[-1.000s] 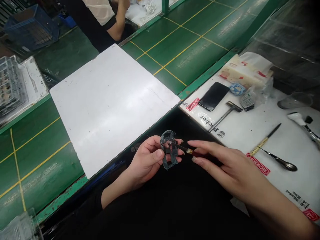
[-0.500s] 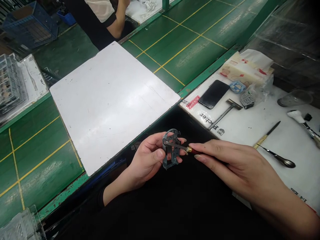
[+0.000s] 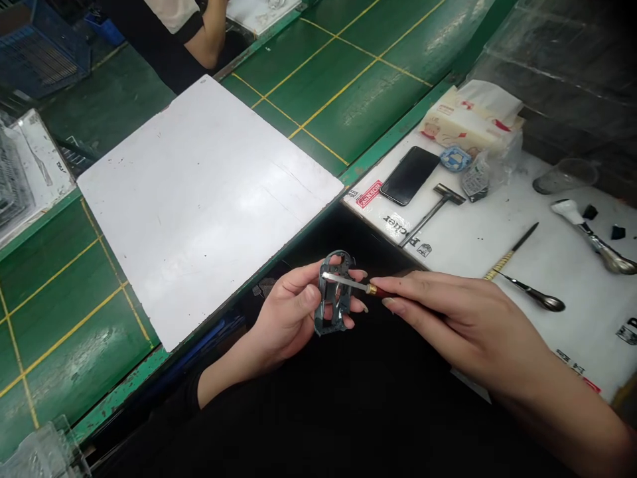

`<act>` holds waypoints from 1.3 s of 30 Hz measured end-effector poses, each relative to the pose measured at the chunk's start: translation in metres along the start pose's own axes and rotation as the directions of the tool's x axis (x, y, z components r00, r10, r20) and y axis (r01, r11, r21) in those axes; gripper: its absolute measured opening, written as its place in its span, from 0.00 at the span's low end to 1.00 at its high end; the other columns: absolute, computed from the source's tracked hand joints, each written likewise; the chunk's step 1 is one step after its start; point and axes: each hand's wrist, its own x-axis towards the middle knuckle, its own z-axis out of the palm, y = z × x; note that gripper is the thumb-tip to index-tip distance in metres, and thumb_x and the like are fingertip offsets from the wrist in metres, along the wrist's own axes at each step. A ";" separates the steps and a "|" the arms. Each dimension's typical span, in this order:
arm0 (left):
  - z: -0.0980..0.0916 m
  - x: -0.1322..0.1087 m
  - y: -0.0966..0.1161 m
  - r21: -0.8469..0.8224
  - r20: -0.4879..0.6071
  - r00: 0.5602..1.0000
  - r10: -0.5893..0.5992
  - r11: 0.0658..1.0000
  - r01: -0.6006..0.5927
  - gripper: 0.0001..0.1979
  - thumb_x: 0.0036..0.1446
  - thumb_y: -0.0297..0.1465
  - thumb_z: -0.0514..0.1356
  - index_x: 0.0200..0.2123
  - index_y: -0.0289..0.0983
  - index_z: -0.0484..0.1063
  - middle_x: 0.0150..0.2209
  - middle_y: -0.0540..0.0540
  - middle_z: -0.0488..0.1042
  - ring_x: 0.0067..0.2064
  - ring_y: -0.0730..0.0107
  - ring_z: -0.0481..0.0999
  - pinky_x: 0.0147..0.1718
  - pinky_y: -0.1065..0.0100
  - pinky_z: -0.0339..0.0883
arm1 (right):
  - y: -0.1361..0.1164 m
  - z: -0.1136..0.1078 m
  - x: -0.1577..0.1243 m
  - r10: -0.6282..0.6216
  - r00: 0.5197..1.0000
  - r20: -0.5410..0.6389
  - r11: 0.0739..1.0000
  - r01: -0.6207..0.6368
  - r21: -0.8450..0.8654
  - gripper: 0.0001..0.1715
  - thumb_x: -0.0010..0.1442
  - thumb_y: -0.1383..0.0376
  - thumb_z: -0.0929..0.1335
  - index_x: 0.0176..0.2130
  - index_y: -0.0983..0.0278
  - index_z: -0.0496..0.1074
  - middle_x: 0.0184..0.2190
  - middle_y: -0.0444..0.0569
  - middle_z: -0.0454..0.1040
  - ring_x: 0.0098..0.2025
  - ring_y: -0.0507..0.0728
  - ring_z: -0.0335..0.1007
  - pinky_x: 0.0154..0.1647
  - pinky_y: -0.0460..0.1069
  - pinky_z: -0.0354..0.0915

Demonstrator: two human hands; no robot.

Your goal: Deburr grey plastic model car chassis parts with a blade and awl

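left hand (image 3: 291, 312) grips dark plastic frame (image 3: 329, 325), long axis running away from the body
right hand (image 3: 448, 325) pinches red-handled blade tool (image 3: 381, 291), its shaft pointing left, tip across the frame's upper part

A dark grey openwork plastic frame (image 3: 324, 307) stands upright, its face crossed by a red-handled screwdriver (image 3: 351, 283).

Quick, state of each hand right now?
Left hand: closed, holding a dark grey plastic frame.
Right hand: closed, holding a red-handled screwdriver.
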 end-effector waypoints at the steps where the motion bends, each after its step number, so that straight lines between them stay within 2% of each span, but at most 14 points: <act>1: 0.002 0.001 -0.001 0.020 -0.029 1.000 -0.008 1.000 0.008 0.22 0.79 0.46 0.71 0.68 0.44 0.87 0.69 0.33 0.87 0.55 0.53 0.95 0.50 0.61 0.92 | 0.003 0.000 -0.001 0.017 1.000 -0.009 1.000 -0.017 -0.002 0.16 0.84 0.66 0.73 0.64 0.58 0.87 0.51 0.48 0.93 0.46 0.57 0.93 0.47 0.48 0.84; 5: 0.009 0.003 -0.001 0.078 -0.085 0.996 -0.041 0.996 0.048 0.20 0.84 0.42 0.66 0.69 0.41 0.87 0.72 0.32 0.84 0.58 0.54 0.94 0.55 0.60 0.91 | 0.014 0.003 -0.006 0.048 0.998 -0.031 0.999 -0.048 -0.013 0.15 0.84 0.65 0.73 0.63 0.59 0.88 0.51 0.50 0.94 0.45 0.58 0.93 0.45 0.49 0.84; 11: 0.008 0.002 -0.002 0.109 -0.063 0.994 -0.087 0.990 0.093 0.24 0.80 0.44 0.71 0.72 0.43 0.85 0.73 0.31 0.83 0.59 0.48 0.94 0.57 0.53 0.92 | 0.021 0.006 -0.016 0.041 0.998 -0.039 0.999 -0.040 0.031 0.15 0.84 0.65 0.73 0.64 0.60 0.88 0.53 0.50 0.94 0.47 0.58 0.93 0.47 0.50 0.85; 16: 0.009 0.002 -0.001 0.126 -0.057 0.996 -0.067 0.989 0.074 0.22 0.74 0.40 0.77 0.67 0.44 0.88 0.68 0.34 0.87 0.54 0.52 0.95 0.53 0.56 0.93 | 0.015 0.007 -0.022 -0.009 0.998 -0.060 0.999 0.011 0.037 0.16 0.83 0.69 0.72 0.64 0.61 0.87 0.52 0.50 0.94 0.47 0.56 0.93 0.49 0.47 0.84; 22: 0.016 -0.003 0.002 0.141 -0.011 0.995 -0.100 0.985 0.101 0.19 0.77 0.38 0.75 0.67 0.45 0.89 0.68 0.36 0.88 0.55 0.53 0.95 0.55 0.56 0.92 | 0.018 0.004 -0.031 -0.032 0.998 -0.051 0.995 0.037 0.090 0.19 0.82 0.71 0.73 0.65 0.58 0.86 0.50 0.46 0.93 0.46 0.54 0.93 0.48 0.46 0.83; 26: 0.016 -0.010 -0.002 0.187 -0.024 0.995 -0.096 0.977 0.099 0.20 0.79 0.38 0.73 0.69 0.46 0.87 0.70 0.35 0.86 0.57 0.51 0.95 0.56 0.54 0.92 | 0.015 0.002 -0.039 -0.031 0.999 -0.039 0.998 0.033 0.059 0.19 0.83 0.71 0.72 0.66 0.59 0.84 0.49 0.48 0.92 0.46 0.56 0.92 0.47 0.48 0.84; 29: 0.011 -0.018 -0.010 0.286 -0.043 0.999 -0.034 0.957 0.044 0.22 0.81 0.36 0.71 0.73 0.48 0.85 0.72 0.35 0.85 0.58 0.51 0.94 0.58 0.53 0.91 | 0.010 0.004 -0.044 0.023 1.000 0.003 0.997 -0.023 0.068 0.18 0.84 0.69 0.71 0.66 0.59 0.85 0.48 0.49 0.92 0.44 0.58 0.92 0.43 0.49 0.83; 33: 0.003 -0.029 -0.023 0.389 -0.104 0.994 0.021 0.921 0.021 0.25 0.79 0.35 0.73 0.75 0.48 0.83 0.75 0.32 0.82 0.56 0.49 0.94 0.59 0.52 0.89 | 0.009 0.015 -0.049 0.173 0.981 0.082 0.973 -0.183 0.137 0.16 0.85 0.64 0.70 0.62 0.57 0.88 0.47 0.49 0.92 0.44 0.59 0.92 0.41 0.49 0.83; 36: 0.002 -0.033 -0.030 0.358 -0.104 0.994 0.016 0.934 0.023 0.26 0.77 0.34 0.74 0.75 0.49 0.83 0.76 0.32 0.81 0.55 0.51 0.94 0.60 0.52 0.89 | 0.012 0.024 -0.053 0.193 0.975 0.112 0.960 -0.211 0.183 0.17 0.85 0.63 0.70 0.63 0.58 0.88 0.46 0.49 0.92 0.42 0.58 0.91 0.39 0.48 0.82; 39: 0.007 -0.032 -0.031 0.231 -0.129 0.990 -0.061 0.969 0.090 0.23 0.79 0.36 0.72 0.74 0.48 0.84 0.75 0.33 0.83 0.57 0.51 0.95 0.59 0.51 0.91 | 0.018 0.027 -0.056 0.162 0.982 0.099 0.961 -0.180 0.209 0.18 0.84 0.65 0.71 0.65 0.58 0.87 0.41 0.47 0.89 0.36 0.56 0.87 0.35 0.48 0.80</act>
